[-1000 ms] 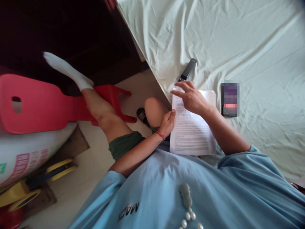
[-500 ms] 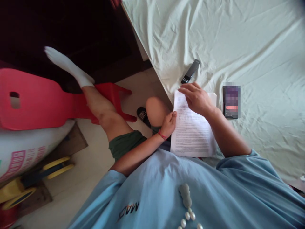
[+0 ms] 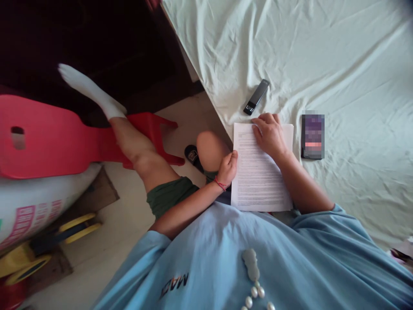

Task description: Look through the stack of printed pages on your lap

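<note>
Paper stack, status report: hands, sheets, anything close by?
Left hand pinches left edge of paper stack. Right hand rests on its top end. Black device and phone lie on bedsheet nearby, apart from it.

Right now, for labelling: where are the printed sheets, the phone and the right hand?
printed sheets (image 3: 258, 185), head view, middle of the top page.
phone (image 3: 312, 135), head view, centre of its screen.
right hand (image 3: 270, 134), head view, back of the hand.

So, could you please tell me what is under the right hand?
A stack of printed pages lies under the right hand, on the pale bedsheet. The text beneath the palm is covered.
</note>
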A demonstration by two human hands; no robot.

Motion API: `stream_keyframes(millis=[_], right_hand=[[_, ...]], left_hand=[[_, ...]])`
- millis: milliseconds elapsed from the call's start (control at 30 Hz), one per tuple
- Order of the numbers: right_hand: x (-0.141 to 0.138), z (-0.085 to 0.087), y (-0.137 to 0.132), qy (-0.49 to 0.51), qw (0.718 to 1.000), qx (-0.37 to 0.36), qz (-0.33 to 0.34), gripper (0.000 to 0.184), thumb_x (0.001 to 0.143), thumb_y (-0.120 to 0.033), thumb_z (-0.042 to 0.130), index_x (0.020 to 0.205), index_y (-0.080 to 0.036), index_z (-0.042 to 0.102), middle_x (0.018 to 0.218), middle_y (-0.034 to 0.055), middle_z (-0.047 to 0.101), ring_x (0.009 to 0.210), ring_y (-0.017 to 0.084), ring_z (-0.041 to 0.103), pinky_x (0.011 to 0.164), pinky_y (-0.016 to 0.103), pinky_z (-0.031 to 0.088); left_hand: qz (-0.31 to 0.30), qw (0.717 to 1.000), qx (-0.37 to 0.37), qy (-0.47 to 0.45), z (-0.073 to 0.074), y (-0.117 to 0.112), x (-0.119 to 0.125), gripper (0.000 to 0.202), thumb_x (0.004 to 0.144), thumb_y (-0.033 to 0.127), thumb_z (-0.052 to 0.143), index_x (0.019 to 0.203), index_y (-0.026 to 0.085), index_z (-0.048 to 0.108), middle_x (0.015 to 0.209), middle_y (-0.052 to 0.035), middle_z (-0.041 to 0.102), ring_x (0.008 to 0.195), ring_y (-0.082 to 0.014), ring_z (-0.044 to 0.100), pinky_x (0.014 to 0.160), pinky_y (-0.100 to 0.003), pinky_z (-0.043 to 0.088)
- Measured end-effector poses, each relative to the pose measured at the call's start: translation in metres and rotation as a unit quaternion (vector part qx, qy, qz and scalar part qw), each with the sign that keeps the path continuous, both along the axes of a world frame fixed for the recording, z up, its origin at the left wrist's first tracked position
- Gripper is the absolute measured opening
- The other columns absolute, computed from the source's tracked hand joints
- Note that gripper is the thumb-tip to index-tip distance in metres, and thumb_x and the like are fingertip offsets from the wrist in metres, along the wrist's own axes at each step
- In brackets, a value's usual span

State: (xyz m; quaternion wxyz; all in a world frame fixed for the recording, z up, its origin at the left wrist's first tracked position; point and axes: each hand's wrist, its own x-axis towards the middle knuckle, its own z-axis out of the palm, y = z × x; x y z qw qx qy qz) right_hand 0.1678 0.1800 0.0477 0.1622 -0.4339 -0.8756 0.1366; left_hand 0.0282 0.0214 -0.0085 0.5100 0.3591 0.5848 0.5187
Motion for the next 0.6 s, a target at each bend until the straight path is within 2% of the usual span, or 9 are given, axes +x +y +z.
stream_keyframes(millis=[267,500,600], right_hand=[[-0.005,0.000,0.004,0.034,0.999,-0.040,0.011,0.032,0.104,-0.028,0.049,0.106,-0.024,0.081,0.110,0.0130,0.071,0.107,0.033,0.058,0.102,0.053,0.053],[-0.002,-0.002,0.007,0.054,0.998,-0.029,0.002,0.030,0.102,-0.027,0.050,0.109,-0.028,0.080,0.113,0.0114,0.073,0.109,0.033,0.062,0.103,0.056,0.055],[0.001,-0.005,0.016,0.062,0.998,-0.016,-0.020,0.030,0.099,-0.026,0.053,0.115,-0.027,0.078,0.119,0.0120,0.073,0.112,0.034,0.064,0.107,0.058,0.055]], left_hand=[[0.003,1.000,-0.008,0.014,-0.001,-0.001,0.001,0.080,0.097,0.091,0.037,0.082,0.017,0.066,0.082,-0.0080,0.070,0.079,-0.0199,0.062,0.077,-0.035,0.049],[-0.007,0.996,-0.002,0.086,0.000,0.006,-0.008,0.076,0.098,0.089,0.038,0.074,0.020,0.058,0.071,-0.0051,0.061,0.069,-0.0183,0.054,0.069,-0.035,0.042],[-0.020,0.998,-0.003,0.058,0.006,0.019,-0.020,0.068,0.102,0.079,0.048,0.071,0.019,0.057,0.068,-0.0039,0.059,0.067,-0.0171,0.051,0.068,-0.034,0.042]])
